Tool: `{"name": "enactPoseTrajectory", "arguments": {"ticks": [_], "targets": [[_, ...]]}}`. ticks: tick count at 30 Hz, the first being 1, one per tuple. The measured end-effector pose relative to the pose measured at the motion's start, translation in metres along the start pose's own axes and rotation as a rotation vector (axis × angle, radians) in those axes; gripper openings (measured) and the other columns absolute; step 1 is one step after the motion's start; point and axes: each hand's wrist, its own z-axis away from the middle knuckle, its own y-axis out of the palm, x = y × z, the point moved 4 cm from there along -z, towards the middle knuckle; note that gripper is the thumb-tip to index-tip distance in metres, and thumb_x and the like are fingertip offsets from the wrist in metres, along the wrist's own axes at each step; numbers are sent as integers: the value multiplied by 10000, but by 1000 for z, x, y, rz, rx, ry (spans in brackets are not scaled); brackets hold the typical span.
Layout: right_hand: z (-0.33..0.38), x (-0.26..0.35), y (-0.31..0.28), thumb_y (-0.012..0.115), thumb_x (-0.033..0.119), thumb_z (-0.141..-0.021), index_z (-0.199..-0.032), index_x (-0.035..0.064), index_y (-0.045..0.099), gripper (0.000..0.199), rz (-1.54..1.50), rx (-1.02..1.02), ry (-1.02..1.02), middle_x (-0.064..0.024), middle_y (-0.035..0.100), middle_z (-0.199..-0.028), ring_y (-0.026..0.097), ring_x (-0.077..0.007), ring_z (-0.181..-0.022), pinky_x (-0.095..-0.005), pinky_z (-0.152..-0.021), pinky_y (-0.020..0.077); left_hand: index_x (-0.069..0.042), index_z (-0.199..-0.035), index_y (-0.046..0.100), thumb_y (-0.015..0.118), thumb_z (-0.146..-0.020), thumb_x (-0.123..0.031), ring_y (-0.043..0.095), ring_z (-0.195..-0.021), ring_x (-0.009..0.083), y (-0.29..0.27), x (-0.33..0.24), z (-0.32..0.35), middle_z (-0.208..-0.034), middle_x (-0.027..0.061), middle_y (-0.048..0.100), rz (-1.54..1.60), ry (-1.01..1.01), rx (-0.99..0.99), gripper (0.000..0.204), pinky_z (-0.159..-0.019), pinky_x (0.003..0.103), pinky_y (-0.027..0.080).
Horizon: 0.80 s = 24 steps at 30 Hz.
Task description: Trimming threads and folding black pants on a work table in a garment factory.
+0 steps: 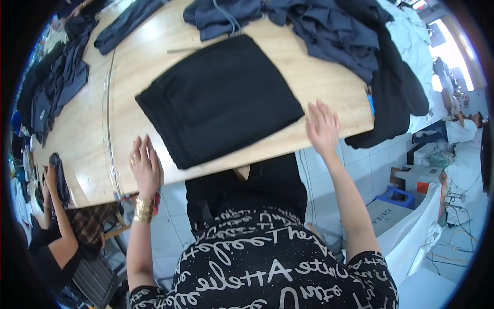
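A pair of black trousers [226,98], folded flat with the elastic waistband toward the left, lies on the wooden table [334,100] in front of me. My left hand [146,167] rests at the table's near edge, just left of the waistband and apart from it. Its fingers are stretched out and it holds nothing. Beyond the right end of the trousers, my right hand [322,129] lies palm down on the wood. Its fingers are spread, close to the cloth's corner, with nothing in them.
Dark navy garments [334,41] are heaped along the far side and far right. A black garment [396,98] hangs over the right edge. More dark clothes [62,87] lie at the left, where a co-worker's arm [62,216] reaches in. A blue stool [395,195] stands at the lower right.
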Motion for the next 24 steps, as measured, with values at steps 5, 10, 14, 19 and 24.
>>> {"name": "enactPoseTrajectory", "arguments": {"ticks": [5,10,14,19,24], "targets": [[0,3,5,568,269,-848,-1297,202,547,454,-5,18,8,-68,458,-1407,393,-259,-1326,-509,-1101,208,-110,-1416,392,449,-956,-184,299,-1377,305,2,1,7,-1467,170,348,-1,-47,38,470,-1122,458,210],[2,4,-4,572,258,-831,-1294,198,556,466,3,27,31,-79,462,-1403,396,-259,-1324,-500,-1103,208,-104,-1410,401,458,-947,-169,280,-1390,299,-8,-10,3,-1467,164,347,4,-55,40,471,-1131,481,188],[0,5,0,580,257,-818,-1279,186,569,466,0,37,12,-81,474,-1390,402,-262,-1318,-502,-1095,223,-92,-1399,410,429,-961,-183,293,-1376,312,-5,-6,8,-1462,166,351,-50,-72,52,447,-1122,468,201],[-4,10,-3,571,247,-821,-1266,176,573,451,-12,57,37,-85,470,-1393,408,-272,-1314,-511,-1095,224,-98,-1399,412,453,-944,-172,287,-1380,318,-9,-6,4,-1466,171,342,18,-89,64,463,-1126,475,196],[-2,7,-3,554,232,-837,-1288,163,554,457,-32,122,12,-92,456,-1404,386,-281,-1332,-511,-1101,208,-113,-1391,429,495,-916,-158,307,-1371,318,-7,-8,2,-1447,175,365,79,-102,37,482,-1127,478,196]]}}
